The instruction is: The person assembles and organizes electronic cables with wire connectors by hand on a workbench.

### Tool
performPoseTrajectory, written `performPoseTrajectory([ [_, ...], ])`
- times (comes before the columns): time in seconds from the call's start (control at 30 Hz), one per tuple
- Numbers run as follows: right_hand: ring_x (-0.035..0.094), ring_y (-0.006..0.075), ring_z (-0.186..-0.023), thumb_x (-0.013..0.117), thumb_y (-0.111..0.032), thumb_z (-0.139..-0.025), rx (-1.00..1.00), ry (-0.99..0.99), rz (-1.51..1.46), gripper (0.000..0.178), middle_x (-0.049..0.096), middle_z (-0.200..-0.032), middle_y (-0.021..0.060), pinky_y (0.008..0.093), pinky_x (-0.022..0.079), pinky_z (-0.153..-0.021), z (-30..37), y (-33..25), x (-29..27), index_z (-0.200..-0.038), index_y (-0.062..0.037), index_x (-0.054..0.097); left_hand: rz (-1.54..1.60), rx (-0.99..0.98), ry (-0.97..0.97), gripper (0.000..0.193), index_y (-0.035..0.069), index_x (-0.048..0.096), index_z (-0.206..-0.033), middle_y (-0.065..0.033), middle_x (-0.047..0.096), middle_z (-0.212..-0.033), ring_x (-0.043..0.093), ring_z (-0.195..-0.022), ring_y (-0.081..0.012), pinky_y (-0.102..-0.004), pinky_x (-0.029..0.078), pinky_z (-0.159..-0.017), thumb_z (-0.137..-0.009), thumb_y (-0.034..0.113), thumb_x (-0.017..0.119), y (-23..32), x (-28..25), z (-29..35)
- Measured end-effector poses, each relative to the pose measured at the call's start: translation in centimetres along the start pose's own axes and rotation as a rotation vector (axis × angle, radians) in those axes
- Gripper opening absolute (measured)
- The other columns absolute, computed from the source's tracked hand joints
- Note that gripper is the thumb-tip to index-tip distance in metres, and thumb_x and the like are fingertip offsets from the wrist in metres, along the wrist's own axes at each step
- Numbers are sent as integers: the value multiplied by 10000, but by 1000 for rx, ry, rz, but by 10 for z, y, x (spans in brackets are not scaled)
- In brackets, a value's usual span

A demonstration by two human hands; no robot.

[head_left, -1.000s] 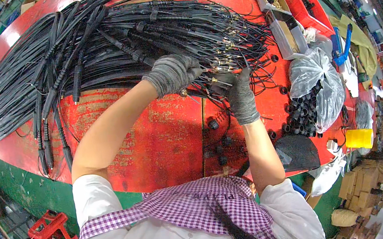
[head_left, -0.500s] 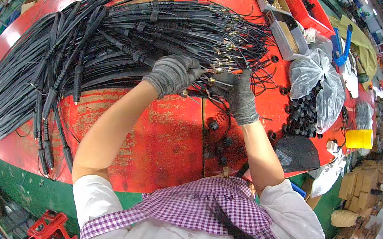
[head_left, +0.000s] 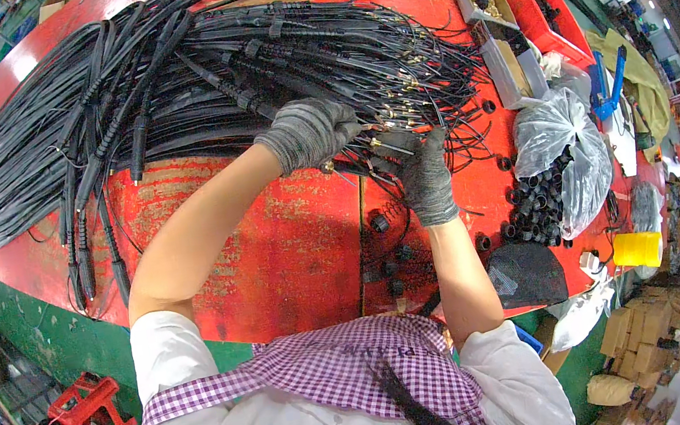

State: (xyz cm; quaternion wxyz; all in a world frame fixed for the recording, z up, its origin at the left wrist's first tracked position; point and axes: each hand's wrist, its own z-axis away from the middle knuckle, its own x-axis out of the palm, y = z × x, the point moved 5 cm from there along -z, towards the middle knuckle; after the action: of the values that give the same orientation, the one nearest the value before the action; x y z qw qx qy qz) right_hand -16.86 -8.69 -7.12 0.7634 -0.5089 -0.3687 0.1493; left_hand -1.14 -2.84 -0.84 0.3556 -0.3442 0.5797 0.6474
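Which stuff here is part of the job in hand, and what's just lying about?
Seems part of it:
- black cables, ends at both gloved hands

Likely just lying about:
- yellow spool
- blue-handled tool
- red floor crate

Can't tell: loose black rings.

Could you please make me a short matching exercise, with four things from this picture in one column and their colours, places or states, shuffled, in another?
Column one
1. cable bundle
2. cylindrical roll
3. plastic bag
4. left hand

Column two
A. clear, beside a pile of small black parts
B. grey-gloved and curled closed
C. black, spread over the left part of the red table
D. yellow, toward the picture's right side

Right pairs: 1-C, 2-D, 3-A, 4-B.
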Motion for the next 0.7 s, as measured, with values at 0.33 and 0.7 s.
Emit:
performPoseTrajectory([
  [0.33, 557, 226, -873, 413, -658, -751, -6, 13, -90, 758, 576, -981, 113, 395, 469, -796, 0, 5, -2, -1100, 9, 497, 20, 26, 48, 303, 74, 603, -916, -145, 607, -829, 576, -792, -318, -379, 455, -703, -816, 338, 493, -2, 1, 0],
  [0.7, 528, 115, -840, 591, -187, -825, -247, 21, -434, 351, 551, -958, 23, 227, 463, -722, 6, 8, 49, -1133, -50, 496, 97, 11, 139, 278, 90, 606, -911, -134, 616, -838, 583, -805, -308, -378, 459, -707, -805, 332, 519, -1, -10, 1],
])
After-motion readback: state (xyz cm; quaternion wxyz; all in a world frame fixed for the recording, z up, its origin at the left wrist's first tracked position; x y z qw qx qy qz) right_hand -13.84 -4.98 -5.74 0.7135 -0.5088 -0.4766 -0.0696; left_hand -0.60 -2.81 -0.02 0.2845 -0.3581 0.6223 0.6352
